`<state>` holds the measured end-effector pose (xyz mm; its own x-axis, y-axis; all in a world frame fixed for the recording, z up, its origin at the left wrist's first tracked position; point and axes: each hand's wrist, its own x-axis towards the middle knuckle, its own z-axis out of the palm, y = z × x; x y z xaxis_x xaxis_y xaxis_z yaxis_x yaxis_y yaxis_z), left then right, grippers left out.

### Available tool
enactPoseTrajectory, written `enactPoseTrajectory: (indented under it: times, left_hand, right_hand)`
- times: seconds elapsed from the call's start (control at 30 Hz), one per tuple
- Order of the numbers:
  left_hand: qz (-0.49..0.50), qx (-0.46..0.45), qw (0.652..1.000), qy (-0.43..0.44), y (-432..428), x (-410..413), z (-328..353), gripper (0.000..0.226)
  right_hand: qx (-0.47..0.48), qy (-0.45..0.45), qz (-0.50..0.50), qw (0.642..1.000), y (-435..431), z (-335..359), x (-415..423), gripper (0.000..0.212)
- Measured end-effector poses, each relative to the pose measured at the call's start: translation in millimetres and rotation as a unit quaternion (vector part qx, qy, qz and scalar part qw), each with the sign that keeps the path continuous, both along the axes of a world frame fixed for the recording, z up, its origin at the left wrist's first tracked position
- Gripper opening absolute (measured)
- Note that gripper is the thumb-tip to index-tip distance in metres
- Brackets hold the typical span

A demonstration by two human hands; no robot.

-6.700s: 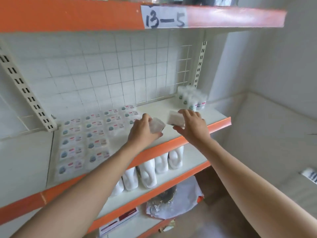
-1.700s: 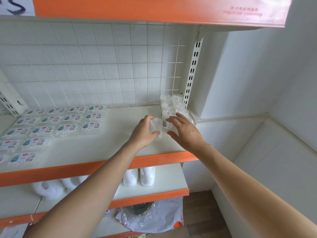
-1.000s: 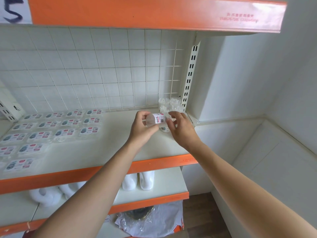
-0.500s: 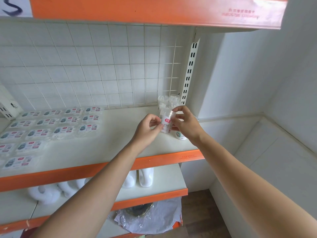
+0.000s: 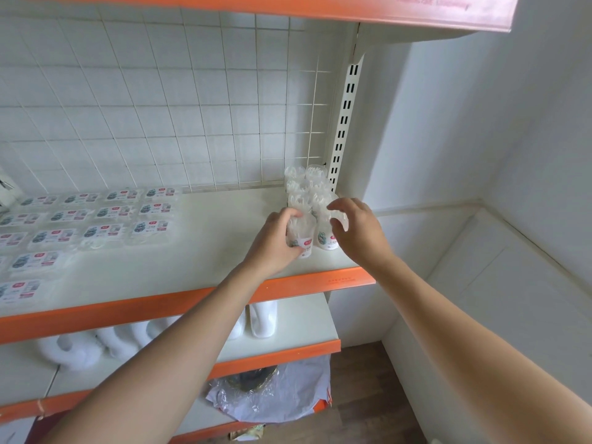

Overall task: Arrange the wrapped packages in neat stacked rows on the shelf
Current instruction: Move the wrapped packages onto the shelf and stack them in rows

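– What changed with the clear plastic tub with a pink label?
– A second ago both hands held it sideways in the air. Now it stands upright on the white orange-edged shelf, at 6 o'clock of the cluster of matching tubs.
– And the grips?
– The left hand wraps it. The right hand has let go, fingers loose. That row looks nearly squared.

wire grid: white, far back.
slotted upright: white, just right of grid.
white jugs: row on lower shelf, tops hidden.
plastic bag: clear, crumpled, below jugs, right.
floor: dark wood, near right.
wall: white, right.
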<state>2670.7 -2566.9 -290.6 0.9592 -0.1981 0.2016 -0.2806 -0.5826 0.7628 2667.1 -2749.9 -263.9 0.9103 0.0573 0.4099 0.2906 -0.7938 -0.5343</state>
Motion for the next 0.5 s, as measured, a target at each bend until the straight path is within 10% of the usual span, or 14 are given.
enactPoseTrajectory:
  times: [0.5]
  left_hand:
    - [0.082,0.143,0.985,-0.043,-22,6,-5,0.048]
  right_hand:
    - [-0.054,0.055,0.007,0.997,-16,-20,9,0.027]
